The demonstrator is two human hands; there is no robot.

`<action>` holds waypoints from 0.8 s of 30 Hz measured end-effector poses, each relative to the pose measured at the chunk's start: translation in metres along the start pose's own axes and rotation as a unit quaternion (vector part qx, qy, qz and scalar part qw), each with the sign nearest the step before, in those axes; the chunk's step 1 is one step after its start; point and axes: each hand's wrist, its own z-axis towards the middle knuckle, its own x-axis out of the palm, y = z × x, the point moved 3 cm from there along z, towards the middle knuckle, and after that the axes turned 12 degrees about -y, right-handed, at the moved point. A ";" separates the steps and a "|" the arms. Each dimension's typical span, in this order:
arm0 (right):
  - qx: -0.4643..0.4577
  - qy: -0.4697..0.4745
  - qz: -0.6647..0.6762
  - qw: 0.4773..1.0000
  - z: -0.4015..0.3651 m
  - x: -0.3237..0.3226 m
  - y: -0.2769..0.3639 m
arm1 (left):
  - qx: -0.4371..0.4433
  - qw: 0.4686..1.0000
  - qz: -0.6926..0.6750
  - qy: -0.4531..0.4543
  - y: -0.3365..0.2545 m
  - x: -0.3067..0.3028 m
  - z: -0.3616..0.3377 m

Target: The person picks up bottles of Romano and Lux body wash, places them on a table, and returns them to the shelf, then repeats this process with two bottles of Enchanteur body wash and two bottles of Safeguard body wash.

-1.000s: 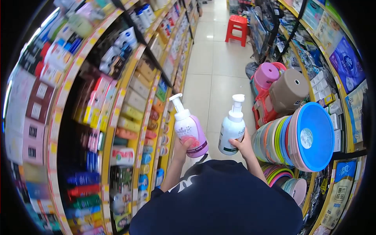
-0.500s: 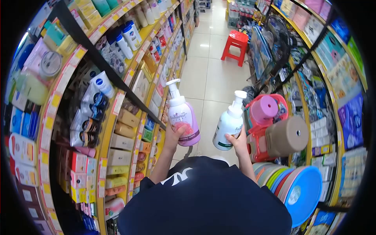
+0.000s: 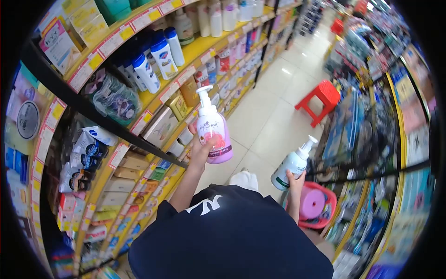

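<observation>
My left hand is closed around a pink pump bottle with a white pump head and a flower picture on its label. The bottle stands nearly upright in the air, close to the left shelves. Lower and to the right, my right hand grips a pale blue pump bottle with a white pump and a dark green band. That one leans to the right, over the floor, near a pink basket. The two bottles are well apart.
Shelves on the left carry white bottles with blue caps, boxes and tubes. A red stool stands on the tiled aisle floor. Racks of packaged goods line the right side.
The view has turned toward the left shelves. Both bottles are still held; the right one has moved away from the left one and tilts more. The stacked basins at right have left the view.
</observation>
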 end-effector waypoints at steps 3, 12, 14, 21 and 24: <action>-0.050 0.058 0.033 0.997 0.084 0.024 0.018 | 0.056 0.996 0.014 -0.072 -0.020 0.035 0.034; 0.057 0.186 0.130 0.972 0.186 0.117 0.049 | 0.138 0.977 0.010 -0.165 -0.078 0.100 0.146; 0.081 0.212 0.103 0.968 0.196 0.139 0.049 | 0.203 0.963 0.019 -0.178 -0.084 0.101 0.184; 0.021 0.270 0.063 0.961 0.255 0.239 0.074 | 0.313 0.913 0.065 -0.255 -0.117 0.098 0.282; -0.004 0.318 0.070 0.946 0.276 0.290 0.102 | 0.313 0.908 0.034 -0.277 -0.119 0.091 0.307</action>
